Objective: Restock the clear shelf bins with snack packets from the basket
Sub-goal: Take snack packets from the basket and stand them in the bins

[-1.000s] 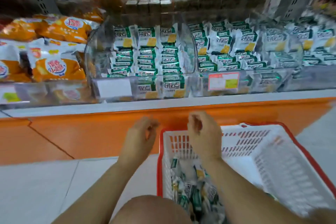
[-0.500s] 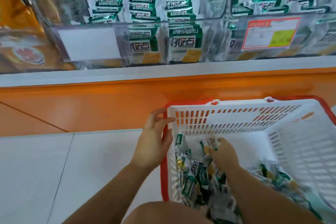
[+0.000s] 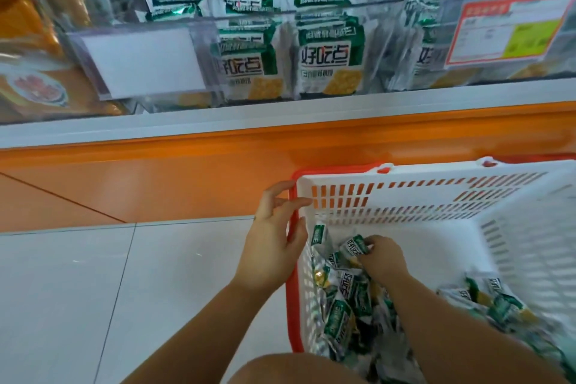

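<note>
A white basket (image 3: 436, 193) with a red rim stands on the floor at the lower right, and a heap of green and white snack packets (image 3: 343, 299) lies in it. My right hand (image 3: 381, 259) is down inside the basket, fingers curled round one packet (image 3: 355, 247) at the top of the heap. My left hand (image 3: 271, 240) rests against the basket's left rim with its fingers loosely spread. Above, the clear shelf bin (image 3: 249, 22) holds rows of the same green packets.
The shelf has a grey ledge (image 3: 280, 117) and an orange base panel (image 3: 156, 184) right behind the basket. An orange-framed price label (image 3: 511, 29) hangs on the right bin, a blank white one (image 3: 140, 64) on the left. Orange snack bags (image 3: 28, 72) fill the far-left bin. My knee (image 3: 280, 371) shows at the bottom.
Both hands dropped from in front of the shelf to the basket. The right hand reached into the packets and closed on one; the left settled on the rim. The view tilted down and closer.
</note>
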The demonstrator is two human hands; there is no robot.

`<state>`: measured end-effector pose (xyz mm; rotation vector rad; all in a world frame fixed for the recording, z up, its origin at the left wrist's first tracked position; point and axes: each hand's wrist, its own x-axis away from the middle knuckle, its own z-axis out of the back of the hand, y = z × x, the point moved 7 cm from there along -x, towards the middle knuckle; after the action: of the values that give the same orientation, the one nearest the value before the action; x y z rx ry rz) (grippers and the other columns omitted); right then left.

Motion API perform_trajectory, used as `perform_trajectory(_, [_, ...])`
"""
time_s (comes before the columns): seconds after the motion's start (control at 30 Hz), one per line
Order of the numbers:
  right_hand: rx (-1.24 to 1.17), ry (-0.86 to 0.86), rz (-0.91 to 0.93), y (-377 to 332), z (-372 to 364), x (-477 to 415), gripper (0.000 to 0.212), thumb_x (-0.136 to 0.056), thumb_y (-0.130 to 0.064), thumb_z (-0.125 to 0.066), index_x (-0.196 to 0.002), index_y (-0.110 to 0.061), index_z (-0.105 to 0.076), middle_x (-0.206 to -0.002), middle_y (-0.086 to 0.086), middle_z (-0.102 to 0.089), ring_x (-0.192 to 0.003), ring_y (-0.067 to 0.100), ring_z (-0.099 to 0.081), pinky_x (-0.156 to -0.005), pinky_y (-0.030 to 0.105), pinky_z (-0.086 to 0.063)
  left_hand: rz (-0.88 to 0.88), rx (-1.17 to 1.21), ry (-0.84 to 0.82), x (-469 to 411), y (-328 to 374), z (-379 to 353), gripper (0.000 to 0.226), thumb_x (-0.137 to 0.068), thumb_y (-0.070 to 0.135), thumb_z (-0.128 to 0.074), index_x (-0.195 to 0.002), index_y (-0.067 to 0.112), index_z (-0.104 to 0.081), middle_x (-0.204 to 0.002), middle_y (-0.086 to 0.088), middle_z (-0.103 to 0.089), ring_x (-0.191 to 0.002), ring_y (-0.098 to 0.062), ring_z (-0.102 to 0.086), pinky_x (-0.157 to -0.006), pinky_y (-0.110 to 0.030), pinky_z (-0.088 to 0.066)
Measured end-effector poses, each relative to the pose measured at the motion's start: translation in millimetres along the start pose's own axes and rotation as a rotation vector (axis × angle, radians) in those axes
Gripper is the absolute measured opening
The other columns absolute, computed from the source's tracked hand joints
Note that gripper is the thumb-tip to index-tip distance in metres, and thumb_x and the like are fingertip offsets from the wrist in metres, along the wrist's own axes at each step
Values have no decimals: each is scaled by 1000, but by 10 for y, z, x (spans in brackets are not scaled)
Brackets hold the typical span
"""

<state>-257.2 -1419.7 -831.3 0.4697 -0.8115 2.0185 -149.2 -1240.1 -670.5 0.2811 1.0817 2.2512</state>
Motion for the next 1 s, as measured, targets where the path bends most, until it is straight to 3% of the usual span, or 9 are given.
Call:
perform_trajectory(0.1, [21,-13,81,-134,208,124,28,-82,-13,-64,-110,-13,-67,-107,8,-64,-87,21,-61,-62,19,-41,-3,-81,-32,-5,15,1,29,-94,14,-54,-121,20,-62,-139,10,-34,-109,0,-45,-86,0,-34])
perform_trajectory(0.17, [54,-69,168,-285,402,241,23,-85,-9,-61,-106,-16,-67,-107,2,-65,-103,23,-60,-66,16,-39,9,-143,-69,-2,34,29,29,-94,18,-54,-122,21,-61,-142,8,-34,-116,-8,-46,-95,-21,-44])
perform_trajectory(0.27, [18,-150,285,-585,777,474,48,-89,1,-57,-134,-15,-53,-141,7,-48,-120,25,-53,-72,19,-41,40,-326,-188,-42,108,88,34,-95,28,-53,-129,28,-56,-146,7,-32,-129,-21,-38,-107,-37,-37])
perform_trajectory(0.37, [-13,-265,359,-902,1107,869,50,-90,-3,-60,-137,-16,-50,-146,8,-43,-119,28,-53,-79,26,-52,87,-426,-298,-73,265,218,39,-95,34,-53,-134,31,-51,-147,6,-38,-133,-21,-34,-109,-36,-32])
perform_trajectory(0.53, [277,-212,608,-1495,1644,1615,43,-89,-15,-64,-131,-22,-56,-131,2,-57,-104,20,-60,-84,29,-48,76,-127,-331,-17,801,561,50,-90,32,-64,-137,31,-45,-132,8,-52,-106,-9,-56,-78,-21,-48])
perform_trajectory(0.63, [321,-101,766,-1783,2020,2047,41,-89,-22,-65,-129,-20,-57,-131,-3,-56,-102,7,-58,-80,16,-41,-19,-140,-243,3,1193,875,42,-86,31,-68,-122,43,-50,-101,6,-67,-76,-10,-62,-61,-25,-51])
perform_trajectory(0.73, [131,75,902,-1946,2415,2422,32,-87,-25,-67,-119,-27,-62,-111,-15,-60,-78,-6,-54,-66,10,-41,-73,-63,-99,-11,1529,1238,32,-85,31,-69,-104,46,-49,-64,3,-61,-51,-10,-51,-46,-22,-36])
perform_trajectory(0.87, [-234,260,1019,-2013,2679,2638,23,-88,-25,-67,-108,-35,-62,-80,-9,-56,-70,13,-54,-59,22,-42,-143,27,45,-105,1869,1608,28,-89,28,-66,-99,47,-49,-62,-1,-60,-57,-15,-57,-51,-24,-39])
perform_trajectory(1.0, [-547,374,1004,-2047,2898,2462,37,-93,-26,-58,-129,-30,-53,-122,-12,-54,-105,3,-52,-90,16,-43,-145,10,129,-382,2003,1854,20,-91,26,-63,-101,39,-51,-60,15,-60,-53,-1,-52,-49,-16,-39])
